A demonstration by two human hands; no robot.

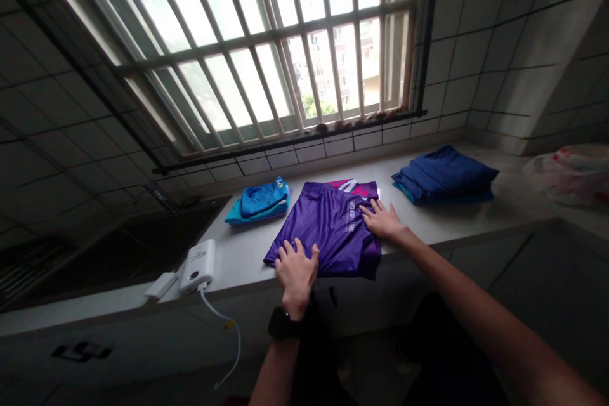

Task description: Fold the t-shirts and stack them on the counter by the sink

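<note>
A purple shirt (323, 222) with white lettering lies partly folded on the white countertop (238, 254), its near edge hanging over the front. Pink and white print shows at its far side. My left hand (295, 269), with a dark watch on the wrist, rests on the shirt's near left part with fingers spread. On the right part of the shirt, beside the lettering, my right hand (382, 219) lies flat with fingers apart. Neither hand grips the cloth.
Folded blue and teal clothes (264, 200) lie to the left, and a dark blue folded pile (445, 174) to the right. A white power bank (198, 265) with a cable stands near the sink (157, 238). A plastic bag (571, 171) sits far right, below the barred window (285, 32).
</note>
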